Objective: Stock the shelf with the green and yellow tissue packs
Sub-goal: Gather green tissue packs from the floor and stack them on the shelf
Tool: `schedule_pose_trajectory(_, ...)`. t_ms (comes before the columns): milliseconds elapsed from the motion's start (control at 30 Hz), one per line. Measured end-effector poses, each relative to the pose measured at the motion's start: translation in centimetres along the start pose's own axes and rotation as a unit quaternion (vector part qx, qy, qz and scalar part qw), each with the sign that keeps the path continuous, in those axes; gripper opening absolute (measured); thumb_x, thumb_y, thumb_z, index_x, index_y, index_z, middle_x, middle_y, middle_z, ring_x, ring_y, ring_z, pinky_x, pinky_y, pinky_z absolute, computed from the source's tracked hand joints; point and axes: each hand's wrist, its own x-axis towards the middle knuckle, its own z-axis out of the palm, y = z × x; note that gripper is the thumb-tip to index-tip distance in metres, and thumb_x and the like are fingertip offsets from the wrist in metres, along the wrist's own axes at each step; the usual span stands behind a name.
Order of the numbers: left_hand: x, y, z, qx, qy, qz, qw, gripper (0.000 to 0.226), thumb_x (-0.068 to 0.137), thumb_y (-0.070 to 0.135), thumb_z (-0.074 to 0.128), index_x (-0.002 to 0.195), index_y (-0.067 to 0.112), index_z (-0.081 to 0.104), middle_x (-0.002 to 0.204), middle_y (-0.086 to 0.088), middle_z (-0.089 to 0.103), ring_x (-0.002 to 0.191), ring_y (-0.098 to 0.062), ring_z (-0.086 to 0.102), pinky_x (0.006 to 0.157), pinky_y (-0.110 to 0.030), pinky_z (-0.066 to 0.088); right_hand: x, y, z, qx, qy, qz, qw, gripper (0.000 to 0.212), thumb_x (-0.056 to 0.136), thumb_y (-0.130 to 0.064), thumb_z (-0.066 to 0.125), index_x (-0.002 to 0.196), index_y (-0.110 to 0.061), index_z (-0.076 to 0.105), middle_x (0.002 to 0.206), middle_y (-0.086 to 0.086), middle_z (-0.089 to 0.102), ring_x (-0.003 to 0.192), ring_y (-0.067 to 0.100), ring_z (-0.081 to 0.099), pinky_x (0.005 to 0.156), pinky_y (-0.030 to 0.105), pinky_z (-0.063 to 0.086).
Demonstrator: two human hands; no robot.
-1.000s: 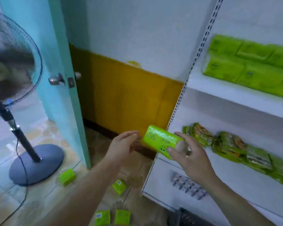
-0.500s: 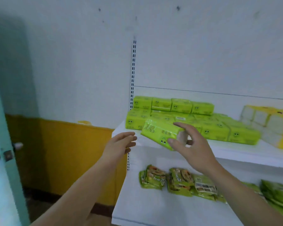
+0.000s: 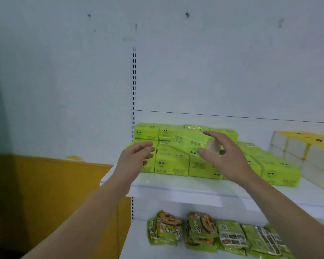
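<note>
We see the right hand gripping a green tissue pack just above the green stack. The left hand is at the stack's left, fingers straight and empty.

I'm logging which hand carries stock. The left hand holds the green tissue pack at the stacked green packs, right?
No: the head view shows the right hand holding the green tissue pack at the stacked green packs; the left hand is empty.

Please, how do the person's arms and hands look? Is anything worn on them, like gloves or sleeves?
The left hand and the right hand are bare: no gloves, and no rings that I can see. The left forearm and the right forearm are bare too; no sleeve, watch or bracelet shows down to the picture's edge.
</note>
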Motion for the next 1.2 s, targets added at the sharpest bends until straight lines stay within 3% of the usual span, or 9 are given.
schedule_pose_trajectory(200, 6.6, 0.2, 6.1, 0.031, -0.107, 0.054, 0.992, 0.018, 0.091, 0.023, 0.060, 0.107, 0.025, 0.068, 0.108, 0.007, 0.068, 0.101, -0.006, 0.063, 0.092, -0.028, 0.048, 3.7, 3.5, -2.8, -0.082, 0.016, 0.018, 0.996, 0.047, 0.081, -0.035, 0.073, 0.124, -0.034, 0.055, 0.124, -0.018, 0.052, 0.115, 0.006, 0.047, 0.098, 0.029, 0.040)
schedule_pose_trajectory(367, 9.5, -0.8, 9.4, 0.024, -0.180, 0.063, 0.981, 0.019, 0.092, 0.023, 0.058, 0.109, 0.027, 0.067, 0.109, 0.009, 0.067, 0.103, -0.005, 0.062, 0.091, -0.028, 0.048, 5.9, 5.9, -3.9, -0.169, -0.037, 0.030, 0.984, 0.049, 0.080, -0.038, 0.074, 0.124, -0.035, 0.053, 0.128, -0.016, 0.050, 0.121, 0.007, 0.044, 0.105, 0.033, 0.037)
schedule_pose_trajectory(467, 11.3, -1.0, 10.5, 0.020, -0.190, 0.082, 0.978, 0.019, 0.093, 0.021, 0.058, 0.108, 0.027, 0.067, 0.108, 0.009, 0.068, 0.101, -0.003, 0.062, 0.091, -0.022, 0.046, 6.6, 6.4, -4.4, -0.201, -0.083, 0.039, 0.975, 0.050, 0.081, -0.027, 0.074, 0.127, -0.029, 0.053, 0.128, -0.016, 0.048, 0.123, 0.005, 0.040, 0.105, 0.018, 0.029)
schedule_pose_trajectory(567, 12.5, -1.2, 11.7, 0.022, -0.187, 0.095, 0.977, 0.019, 0.093, 0.019, 0.057, 0.109, 0.026, 0.067, 0.109, 0.009, 0.067, 0.101, -0.002, 0.061, 0.085, -0.017, 0.045, 7.2, 6.9, -5.2, -0.211, -0.141, 0.077, 0.964, 0.054, 0.081, -0.016, 0.073, 0.130, -0.025, 0.053, 0.125, -0.015, 0.046, 0.120, 0.002, 0.040, 0.092, -0.003, 0.023)
schedule_pose_trajectory(733, 12.6, -1.2, 14.7, 0.061, -0.174, 0.096, 0.978, 0.021, 0.093, 0.019, 0.056, 0.111, 0.025, 0.066, 0.110, 0.009, 0.066, 0.101, -0.001, 0.059, 0.075, -0.010, 0.041, 8.1, 7.9, -5.7, -0.315, -0.200, 0.108, 0.922, 0.074, 0.078, -0.042, 0.071, 0.143, -0.034, 0.037, 0.146, -0.008, 0.039, 0.134, 0.013, 0.036, 0.110, 0.035, 0.032)
schedule_pose_trajectory(833, 12.5, -0.6, 16.5, 0.065, -0.148, 0.091, 0.983, 0.018, 0.092, 0.019, 0.058, 0.106, 0.028, 0.066, 0.109, 0.007, 0.067, 0.100, -0.005, 0.061, 0.078, -0.018, 0.045, 8.3, 8.3, -5.4, -0.387, -0.202, 0.063, 0.897, 0.079, 0.080, -0.059, 0.063, 0.147, -0.033, 0.029, 0.151, -0.007, 0.034, 0.136, 0.018, 0.032, 0.110, 0.037, 0.031)
schedule_pose_trajectory(933, 12.5, 0.3, 17.7, 0.053, -0.102, 0.069, 0.991, 0.019, 0.092, 0.020, 0.057, 0.109, 0.023, 0.067, 0.109, 0.004, 0.067, 0.100, -0.009, 0.062, 0.085, -0.027, 0.048, 8.1, 9.2, -6.2, -0.404, -0.209, 0.008, 0.891, 0.072, 0.085, -0.054, 0.060, 0.147, -0.033, 0.030, 0.153, -0.009, 0.031, 0.138, 0.018, 0.029, 0.110, 0.036, 0.030)
schedule_pose_trajectory(1067, 12.9, 0.9, 19.2, 0.063, -0.078, 0.071, 0.992, 0.022, 0.092, 0.020, 0.058, 0.112, 0.019, 0.067, 0.108, 0.002, 0.067, 0.102, -0.012, 0.063, 0.091, -0.032, 0.047, 8.0, 11.2, -9.4, -0.350, -0.193, -0.041, 0.916, 0.067, 0.089, -0.042, 0.062, 0.148, -0.032, 0.030, 0.155, -0.011, 0.027, 0.142, 0.012, 0.021, 0.114, 0.031, 0.023)
schedule_pose_trajectory(1200, 14.9, 1.1, 20.7, 0.093, -0.080, 0.108, 0.987, 0.020, 0.093, 0.020, 0.057, 0.110, 0.021, 0.066, 0.109, 0.002, 0.067, 0.103, -0.014, 0.062, 0.082, -0.024, 0.046, 9.0, 14.3, -14.4, -0.314, -0.105, -0.053, 0.942, 0.066, 0.087, -0.035, 0.066, 0.145, -0.034, 0.035, 0.152, -0.018, 0.029, 0.143, 0.007, 0.013, 0.115, 0.035, 0.024)
